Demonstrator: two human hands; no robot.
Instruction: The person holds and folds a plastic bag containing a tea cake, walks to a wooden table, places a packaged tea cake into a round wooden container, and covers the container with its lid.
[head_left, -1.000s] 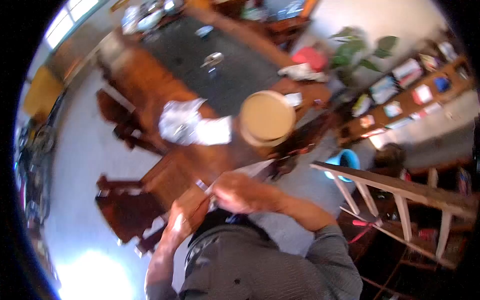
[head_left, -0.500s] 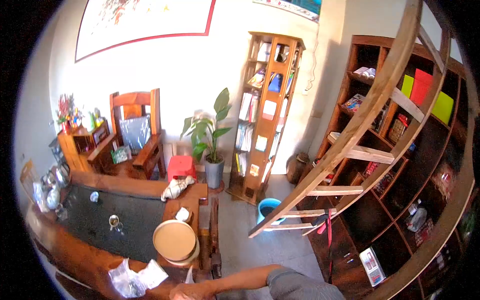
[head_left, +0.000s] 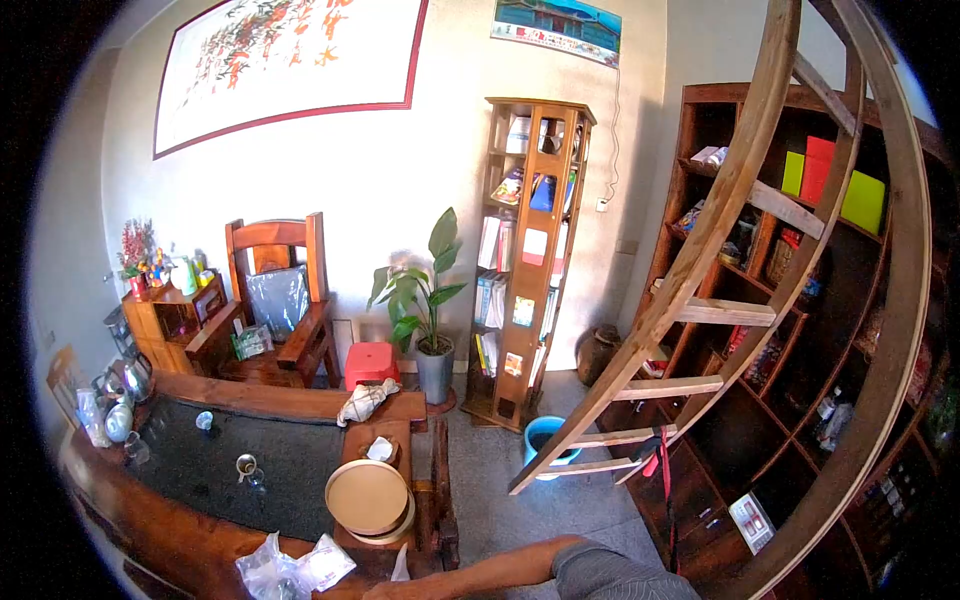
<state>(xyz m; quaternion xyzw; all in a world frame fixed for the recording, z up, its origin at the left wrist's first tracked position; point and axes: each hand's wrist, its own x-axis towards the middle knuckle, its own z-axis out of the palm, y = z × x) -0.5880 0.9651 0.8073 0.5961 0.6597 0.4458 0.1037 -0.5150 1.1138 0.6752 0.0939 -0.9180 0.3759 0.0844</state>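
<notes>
A white pointed piece (head_left: 401, 566) shows just beside my right hand (head_left: 384, 592), too cropped for me to tell its spread or grip; my left hand is out of view. Nearby stand round tan containers (head_left: 366, 496); a grey pot (head_left: 436, 380) holds a leafy plant (head_left: 408, 290), a bookcase (head_left: 528, 278) books (head_left: 490, 300).

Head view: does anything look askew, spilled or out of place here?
The wooden ladder looks a little odd: it slants in front of the dark shelving unit, partly blocking it from view. No spill or damage is evident.

White pointed piece (head_left: 401, 566); tip up; bottom of view; base hidden
</notes>
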